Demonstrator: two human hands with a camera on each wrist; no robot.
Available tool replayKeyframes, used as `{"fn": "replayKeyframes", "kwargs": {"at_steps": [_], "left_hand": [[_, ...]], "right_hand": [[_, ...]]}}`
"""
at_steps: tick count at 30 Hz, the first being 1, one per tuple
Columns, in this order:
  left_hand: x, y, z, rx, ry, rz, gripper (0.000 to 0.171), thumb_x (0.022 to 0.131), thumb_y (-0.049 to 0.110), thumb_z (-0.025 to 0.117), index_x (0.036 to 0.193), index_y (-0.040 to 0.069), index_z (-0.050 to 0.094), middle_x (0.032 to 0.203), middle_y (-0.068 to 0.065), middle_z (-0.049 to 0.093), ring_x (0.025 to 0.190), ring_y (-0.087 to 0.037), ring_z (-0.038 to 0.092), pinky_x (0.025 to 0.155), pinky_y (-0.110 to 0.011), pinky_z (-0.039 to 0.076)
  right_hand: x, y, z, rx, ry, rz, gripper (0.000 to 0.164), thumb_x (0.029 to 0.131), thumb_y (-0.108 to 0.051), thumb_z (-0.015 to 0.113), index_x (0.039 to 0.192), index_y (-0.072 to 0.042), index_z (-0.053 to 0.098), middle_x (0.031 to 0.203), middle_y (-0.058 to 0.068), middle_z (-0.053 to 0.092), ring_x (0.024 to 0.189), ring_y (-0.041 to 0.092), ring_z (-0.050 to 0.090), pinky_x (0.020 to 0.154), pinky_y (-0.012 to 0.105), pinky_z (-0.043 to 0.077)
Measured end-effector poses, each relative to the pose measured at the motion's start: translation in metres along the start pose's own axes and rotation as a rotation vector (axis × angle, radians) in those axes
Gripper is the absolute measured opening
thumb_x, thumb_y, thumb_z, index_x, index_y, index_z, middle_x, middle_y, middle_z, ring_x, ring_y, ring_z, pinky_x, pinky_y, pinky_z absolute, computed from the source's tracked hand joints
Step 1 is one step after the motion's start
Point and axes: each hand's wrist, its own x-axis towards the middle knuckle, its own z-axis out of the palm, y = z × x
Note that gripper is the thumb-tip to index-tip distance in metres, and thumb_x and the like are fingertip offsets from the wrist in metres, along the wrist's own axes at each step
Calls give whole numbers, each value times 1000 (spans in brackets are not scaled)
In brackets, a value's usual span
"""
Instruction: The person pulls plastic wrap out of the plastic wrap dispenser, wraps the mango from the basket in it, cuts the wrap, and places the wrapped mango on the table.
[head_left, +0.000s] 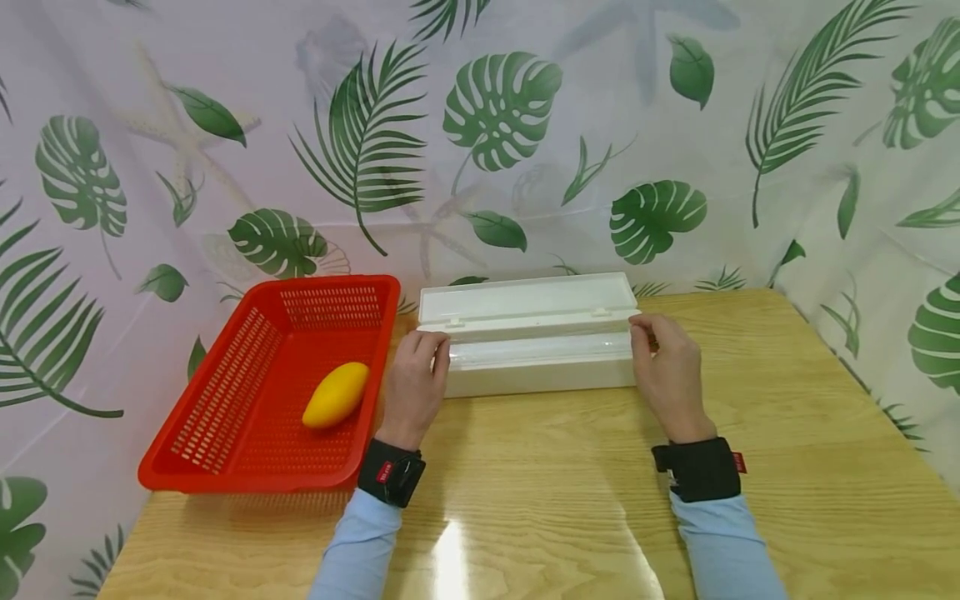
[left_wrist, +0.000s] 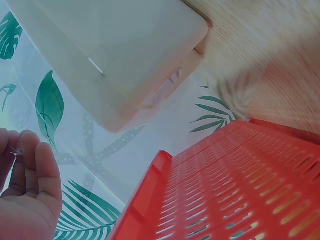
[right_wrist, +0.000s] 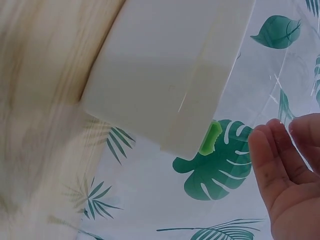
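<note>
A long white cling film dispenser (head_left: 540, 379) lies on the table with its lid (head_left: 528, 298) raised at the back. Clear cling film (head_left: 536, 348) shows along its opening. At the left end my left hand (head_left: 415, 379) pinches the film's edge between thumb and fingertips; a crumpled bit of it glints there in the left wrist view. At the right end, my right hand (head_left: 670, 371) pinches the film with thumb and fingers brought together. A small green plastic piece (right_wrist: 210, 138) sticks out at the dispenser's edge in the right wrist view.
To the left stands a red perforated basket (head_left: 258, 479), close beside my left wrist, with a yellow mango (head_left: 336, 395) in it. A leaf-patterned sheet (head_left: 555, 200) hangs behind the wooden table (head_left: 540, 483).
</note>
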Motion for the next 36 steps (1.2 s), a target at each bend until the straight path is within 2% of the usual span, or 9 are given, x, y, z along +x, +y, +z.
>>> {"fn": "replayKeyframes", "kwargs": {"at_steps": [10, 17, 28, 36], "left_hand": [[-2, 1, -1, 4, -4, -10, 13, 87, 12, 61, 97, 5, 65, 92, -12, 64, 81, -19, 51, 76, -33, 55], [-1, 1, -1, 18, 8, 6, 13, 87, 11, 62, 97, 3, 64, 90, -13, 62, 81, -22, 52, 74, -34, 55], [-1, 2, -1, 6, 23, 3, 13, 85, 9, 63, 96, 3, 64, 89, -13, 63, 79, -22, 52, 73, -35, 55], [-1, 3, -3, 25, 14, 7, 12, 83, 5, 64, 95, 3, 64, 87, -13, 62, 79, -22, 52, 71, -35, 54]], "right_hand": [[0, 0, -3, -1, 22, -9, 11, 86, 0, 57, 89, 8, 63, 76, 22, 62, 65, 26, 54, 56, 44, 48], [1, -2, -6, 37, 2, 0, 15, 81, 4, 56, 93, 9, 64, 77, 22, 63, 66, 27, 56, 58, 49, 51], [2, 1, -8, 0, -37, -17, 16, 74, 12, 57, 87, 8, 65, 81, 23, 64, 68, 29, 57, 59, 49, 53], [2, 3, -7, 4, -15, -63, 11, 78, 12, 59, 86, 7, 65, 76, 22, 62, 67, 28, 56, 56, 47, 51]]}}
